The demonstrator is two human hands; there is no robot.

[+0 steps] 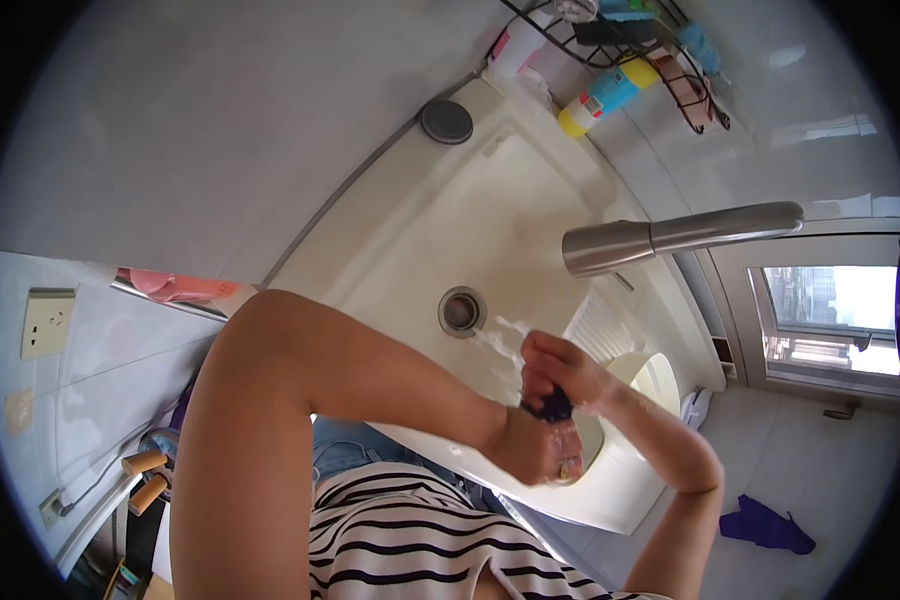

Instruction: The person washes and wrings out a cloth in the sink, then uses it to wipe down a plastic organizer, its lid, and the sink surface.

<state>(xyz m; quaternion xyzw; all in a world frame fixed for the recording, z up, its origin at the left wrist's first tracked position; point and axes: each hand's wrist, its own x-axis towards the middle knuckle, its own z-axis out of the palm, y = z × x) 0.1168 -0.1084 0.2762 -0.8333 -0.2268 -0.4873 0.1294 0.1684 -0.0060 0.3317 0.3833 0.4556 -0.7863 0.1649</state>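
Observation:
A small dark purple cloth (548,405) is bunched between my two wet hands, over the near side of the cream sink (450,220). My left hand (542,445), with a ring on one finger, is closed round its lower end. Just above, my right hand (562,368) grips the upper end in a fist. Water streams off beside my right hand toward the round metal drain (462,311). Much of the cloth is hidden inside my fingers. Below my hands is the rim of a white basin (660,375).
A metal faucet (670,240) juts over the sink's right side, near a ribbed washboard area (605,325). A dark round stopper (446,122) lies on the back ledge. A yellow-and-blue bottle (610,97) stands by a wire rack (690,95). Another purple cloth (767,525) is at right.

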